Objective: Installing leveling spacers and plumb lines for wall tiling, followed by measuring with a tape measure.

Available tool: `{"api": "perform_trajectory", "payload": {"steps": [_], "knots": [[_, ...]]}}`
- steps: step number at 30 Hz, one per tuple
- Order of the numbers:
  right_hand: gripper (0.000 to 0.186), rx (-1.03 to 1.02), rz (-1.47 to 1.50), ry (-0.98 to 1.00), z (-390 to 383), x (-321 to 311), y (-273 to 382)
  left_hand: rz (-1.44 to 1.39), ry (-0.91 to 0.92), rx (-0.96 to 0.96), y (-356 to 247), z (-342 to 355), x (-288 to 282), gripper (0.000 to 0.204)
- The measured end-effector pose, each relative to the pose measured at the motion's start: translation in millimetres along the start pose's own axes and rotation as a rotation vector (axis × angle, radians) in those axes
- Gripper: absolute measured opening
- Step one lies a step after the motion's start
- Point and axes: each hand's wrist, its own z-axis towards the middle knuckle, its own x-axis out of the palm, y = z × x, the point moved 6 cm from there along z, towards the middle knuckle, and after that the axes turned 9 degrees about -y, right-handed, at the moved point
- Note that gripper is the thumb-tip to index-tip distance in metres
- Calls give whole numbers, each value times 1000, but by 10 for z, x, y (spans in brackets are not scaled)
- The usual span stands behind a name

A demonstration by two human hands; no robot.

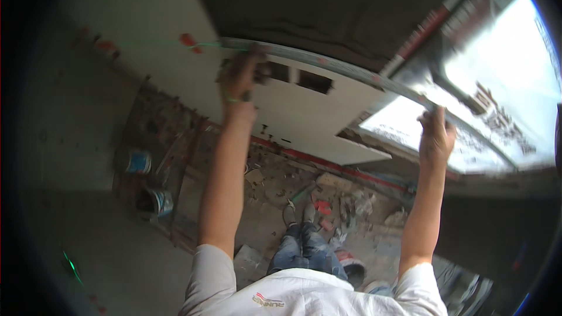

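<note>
A long, narrow metal straightedge [348,69] slants across the upper part of the head view, along the top of a pale wall panel [304,108]. My left hand [241,76] is raised at its left end, fingers curled at the bar and smeared by motion. A green light line falls on that wrist. Farther right, my right hand [437,136] grips the bar from below, with bent fingers against its lower edge. Below the bar, the panel has dark rectangular cut-outs [315,81]. Above lies a dark grey wall surface [328,3].
A bright window covered with film [503,52] is at the right. Red clips [190,43] sit on the pale wall at the left. Buckets [157,202] stand at the lower left. Rubble, red scraps [322,206] and tools litter the floor around my feet; another bucket [353,270] is beside my legs.
</note>
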Motion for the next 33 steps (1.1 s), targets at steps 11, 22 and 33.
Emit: {"api": "perform_trajectory", "payload": {"steps": [11, 22, 33], "knots": [[23, -5, 373, 141, -167, 306, 0, -31, 77, 63, 175, 113, 66, 40], [27, -51, 458, 98, -334, 549, -19, -25, 5, 121, 152, 2, 95, 32], [19, -93, 447, 95, -338, 555, 48, 505, 290, 881, -9, -1673, 1520, 23]]}}
